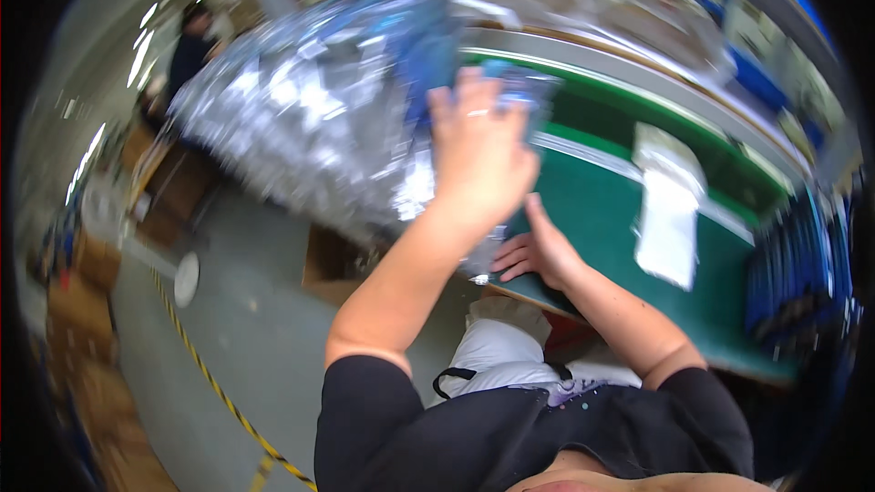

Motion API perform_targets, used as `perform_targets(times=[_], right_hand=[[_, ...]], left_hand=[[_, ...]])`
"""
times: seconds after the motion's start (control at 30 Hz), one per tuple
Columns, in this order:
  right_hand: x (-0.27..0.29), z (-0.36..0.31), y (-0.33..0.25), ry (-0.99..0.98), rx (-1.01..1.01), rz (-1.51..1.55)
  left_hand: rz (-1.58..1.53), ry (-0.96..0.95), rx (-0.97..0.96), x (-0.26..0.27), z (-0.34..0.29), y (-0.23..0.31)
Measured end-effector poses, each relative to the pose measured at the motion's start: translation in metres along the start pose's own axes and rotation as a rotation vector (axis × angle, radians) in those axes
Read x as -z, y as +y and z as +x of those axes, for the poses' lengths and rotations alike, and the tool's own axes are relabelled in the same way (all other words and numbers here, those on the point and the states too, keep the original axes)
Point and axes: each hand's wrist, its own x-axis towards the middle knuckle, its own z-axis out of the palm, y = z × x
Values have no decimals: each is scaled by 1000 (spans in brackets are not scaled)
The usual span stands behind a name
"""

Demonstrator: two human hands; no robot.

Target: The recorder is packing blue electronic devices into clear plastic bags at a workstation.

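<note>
Film, clear and glossy, bunched into a bulky, crumpled mass on the left, with a bluish patch toward its right end; motion blur across most of it. Right end of the film at the left part of a green bench, the bulk spreading left, seen against the grey floor.

Left hand laid over the film's right end, back of the hand upward, fingers pointing away to the far side and somewhat parted, a ring on one of them. Touching the film, but too blurred; cannot tell grasp from flat press. Right hand nearer, low by the near-left edge of the bench, thumb raised, fingers straightened toward the left and loosely parted, clenched on nothing. Just beside the film's lower corner; cannot tell contact from a small gap.

Farther right on the bench, a white flat packet, well apart from both hands. At the far right, a row of blue items. Along the far side, a shelf, blurred. Beneath the film, an open cardboard box. Over the floor to the left, yellow-and-black tape; farther off, a co-worker in dark clothing.
</note>
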Motion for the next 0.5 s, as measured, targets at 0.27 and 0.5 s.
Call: perform_targets(times=[0.27,0.5], right_hand=[[62,-180,-47,-118,333,-1015],[173,-316,-165,1430,1165,-1040]], left_hand=[[-562,264,-384,11,-45,84],[-627,-220,-516,-117,-65,143]])
